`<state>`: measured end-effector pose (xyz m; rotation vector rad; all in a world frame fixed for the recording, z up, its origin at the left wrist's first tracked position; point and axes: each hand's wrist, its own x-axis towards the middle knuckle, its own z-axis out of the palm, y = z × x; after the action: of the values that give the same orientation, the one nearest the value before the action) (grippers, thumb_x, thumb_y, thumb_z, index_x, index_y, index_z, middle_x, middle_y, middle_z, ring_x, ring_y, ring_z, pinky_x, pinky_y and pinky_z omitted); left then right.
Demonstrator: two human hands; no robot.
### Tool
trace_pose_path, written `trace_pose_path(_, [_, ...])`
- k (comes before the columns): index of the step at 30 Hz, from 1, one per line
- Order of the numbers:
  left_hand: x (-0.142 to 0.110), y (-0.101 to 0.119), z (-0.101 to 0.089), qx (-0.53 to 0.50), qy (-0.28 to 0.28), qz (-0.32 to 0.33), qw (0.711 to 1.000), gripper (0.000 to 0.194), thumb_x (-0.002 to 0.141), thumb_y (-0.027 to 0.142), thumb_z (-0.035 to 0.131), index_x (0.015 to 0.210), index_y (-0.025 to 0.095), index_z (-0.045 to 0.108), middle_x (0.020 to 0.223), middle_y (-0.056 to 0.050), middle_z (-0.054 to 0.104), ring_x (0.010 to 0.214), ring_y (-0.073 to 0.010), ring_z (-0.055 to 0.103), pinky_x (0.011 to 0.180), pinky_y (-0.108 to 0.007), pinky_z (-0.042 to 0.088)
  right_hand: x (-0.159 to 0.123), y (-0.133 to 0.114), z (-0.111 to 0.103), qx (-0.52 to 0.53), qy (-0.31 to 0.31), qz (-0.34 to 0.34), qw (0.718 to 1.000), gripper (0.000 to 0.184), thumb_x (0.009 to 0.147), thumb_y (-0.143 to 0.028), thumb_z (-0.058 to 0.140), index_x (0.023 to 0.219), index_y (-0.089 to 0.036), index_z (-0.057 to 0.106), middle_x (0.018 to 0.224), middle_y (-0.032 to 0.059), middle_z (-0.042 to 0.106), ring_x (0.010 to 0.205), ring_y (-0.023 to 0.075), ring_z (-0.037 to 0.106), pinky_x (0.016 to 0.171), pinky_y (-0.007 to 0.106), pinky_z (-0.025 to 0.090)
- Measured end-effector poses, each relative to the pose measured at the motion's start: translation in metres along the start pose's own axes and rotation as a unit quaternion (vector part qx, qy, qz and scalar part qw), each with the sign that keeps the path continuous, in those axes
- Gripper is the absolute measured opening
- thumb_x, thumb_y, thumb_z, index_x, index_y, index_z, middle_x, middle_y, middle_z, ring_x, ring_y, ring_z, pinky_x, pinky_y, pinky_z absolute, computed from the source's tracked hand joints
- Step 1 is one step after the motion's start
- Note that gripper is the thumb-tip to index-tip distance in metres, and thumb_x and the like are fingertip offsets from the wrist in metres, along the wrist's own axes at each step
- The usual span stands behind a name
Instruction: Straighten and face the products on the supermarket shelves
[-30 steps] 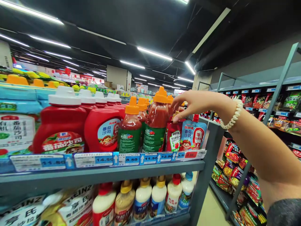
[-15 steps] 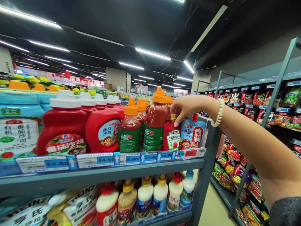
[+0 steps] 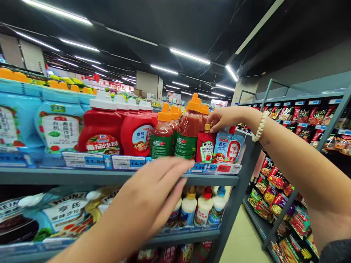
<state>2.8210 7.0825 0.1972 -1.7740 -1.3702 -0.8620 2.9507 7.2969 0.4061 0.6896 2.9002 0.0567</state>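
My right hand (image 3: 226, 117) reaches to the right end of the top shelf (image 3: 123, 177), its fingers curled over the gold cap of a red Heinz ketchup pouch (image 3: 206, 146). Right of that pouch stands a blue pouch with a red cap (image 3: 228, 147). Left of it are tall orange-capped sauce bottles (image 3: 189, 128). My left hand (image 3: 152, 197) is raised in front of the shelf edge, fingers straight and together, holding nothing and covering part of the price tags. A white bead bracelet (image 3: 260, 126) circles my right wrist.
Red ketchup bottles with white caps (image 3: 102, 126) and blue packs (image 3: 59, 124) fill the shelf's left. The lower shelf holds white dressing bottles (image 3: 204, 208) and Heinz bags (image 3: 65, 215). Across the aisle floor (image 3: 244, 241) on the right, a rack holds snack packets (image 3: 276, 201).
My left hand has come up into view in front of the shelf edge. My right hand stays at the Heinz pouch's cap, now gripping more from above. The camera has shifted right and down.
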Motion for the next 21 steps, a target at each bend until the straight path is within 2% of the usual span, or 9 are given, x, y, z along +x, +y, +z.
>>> trace_pose_path(2, [0.051, -0.002, 0.011, 0.039, 0.022, -0.01, 0.999, 0.051, 0.086, 0.021, 0.045, 0.135, 0.022, 0.06, 0.126, -0.009, 0.067, 0.115, -0.029, 0.059, 0.095, -0.05, 0.051, 0.0, -0.001, -0.001, -0.012, 0.008, 0.005, 1.0, 0.03, 0.084, -0.03, 0.071, 0.11, -0.015, 0.071, 0.093, 0.0043, 0.072, 0.078, 0.0158, 0.062, 0.068, 0.029, 0.048])
trace_pose_path(4, [0.092, -0.003, 0.026, 0.065, 0.034, -0.002, 0.997, 0.049, 0.087, 0.021, 0.043, 0.133, 0.019, 0.06, 0.127, -0.014, 0.064, 0.122, -0.0331, 0.053, 0.098, -0.055, 0.046, 0.0, -0.001, -0.002, -0.031, 0.02, 0.01, 0.999, 0.032, 0.081, -0.03, 0.074, 0.11, -0.017, 0.072, 0.092, 0.0034, 0.072, 0.078, 0.0168, 0.062, 0.069, 0.03, 0.048])
trace_pose_path(6, [0.117, -0.004, 0.041, 0.065, 0.027, 0.012, 0.997, 0.048, 0.086, 0.023, 0.045, 0.132, 0.021, 0.059, 0.124, -0.014, 0.065, 0.123, -0.0355, 0.049, 0.1, -0.061, 0.041, -0.002, -0.002, 0.0, -0.063, 0.038, 0.011, 0.997, 0.026, 0.081, -0.025, 0.074, 0.106, -0.017, 0.074, 0.088, 0.0025, 0.072, 0.077, 0.017, 0.062, 0.07, 0.03, 0.048])
trace_pose_path(9, [0.133, -0.006, 0.054, 0.046, 0.011, -0.005, 0.999, 0.044, 0.087, 0.027, 0.046, 0.127, 0.02, 0.063, 0.112, -0.016, 0.068, 0.118, -0.0374, 0.049, 0.101, -0.067, 0.033, -0.007, -0.003, 0.007, -0.102, 0.078, 0.004, 0.992, 0.02, 0.083, -0.018, 0.071, 0.102, -0.013, 0.075, 0.086, 0.0017, 0.072, 0.077, 0.0154, 0.06, 0.072, 0.029, 0.045])
trace_pose_path(12, [0.142, -0.014, 0.055, 0.024, -0.006, -0.019, 1.0, 0.038, 0.09, 0.032, 0.044, 0.114, 0.017, 0.069, 0.101, -0.016, 0.069, 0.113, -0.0349, 0.05, 0.103, -0.064, 0.03, -0.011, -0.003, 0.012, -0.102, 0.09, -0.009, 0.991, 0.022, 0.085, -0.016, 0.069, 0.105, -0.011, 0.075, 0.089, 0.0033, 0.074, 0.074, 0.0125, 0.058, 0.071, 0.028, 0.043])
trace_pose_path(14, [0.15, -0.022, 0.049, 0.006, -0.034, -0.001, 0.999, 0.036, 0.09, 0.037, 0.046, 0.108, 0.018, 0.071, 0.096, -0.013, 0.07, 0.11, -0.0309, 0.049, 0.104, -0.059, 0.031, -0.012, -0.002, 0.013, -0.092, 0.094, -0.001, 0.991, 0.023, 0.086, -0.018, 0.069, 0.108, -0.013, 0.075, 0.091, 0.0039, 0.074, 0.072, 0.0117, 0.058, 0.072, 0.028, 0.045])
trace_pose_path(17, [0.16, -0.029, 0.036, 0.021, -0.102, 0.037, 0.994, 0.038, 0.09, 0.036, 0.049, 0.109, 0.012, 0.07, 0.095, -0.01, 0.069, 0.106, -0.0254, 0.049, 0.1, -0.05, 0.037, -0.011, 0.002, 0.011, -0.061, 0.1, 0.039, 0.992, 0.023, 0.087, -0.025, 0.069, 0.107, -0.016, 0.075, 0.081, 0.0009, 0.072, 0.071, 0.0133, 0.063, 0.077, 0.034, 0.05])
trace_pose_path(19, [0.162, -0.028, 0.025, 0.039, -0.136, 0.053, 0.988, 0.044, 0.092, 0.036, 0.044, 0.113, 0.006, 0.068, 0.097, -0.011, 0.068, 0.107, -0.0234, 0.05, 0.099, -0.047, 0.039, -0.008, 0.006, 0.01, -0.035, 0.095, 0.06, 0.993, 0.024, 0.088, -0.03, 0.069, 0.106, -0.016, 0.076, 0.075, -0.0015, 0.071, 0.069, 0.0143, 0.066, 0.08, 0.04, 0.052])
trace_pose_path(21, [0.161, -0.023, 0.016, 0.034, -0.147, 0.05, 0.987, 0.053, 0.095, 0.042, 0.037, 0.114, 0.002, 0.066, 0.099, -0.01, 0.069, 0.11, -0.0225, 0.051, 0.102, -0.049, 0.035, -0.006, 0.008, 0.01, -0.026, 0.087, 0.066, 0.994, 0.028, 0.086, -0.035, 0.07, 0.108, -0.017, 0.076, 0.074, -0.0026, 0.071, 0.069, 0.0155, 0.067, 0.081, 0.045, 0.052])
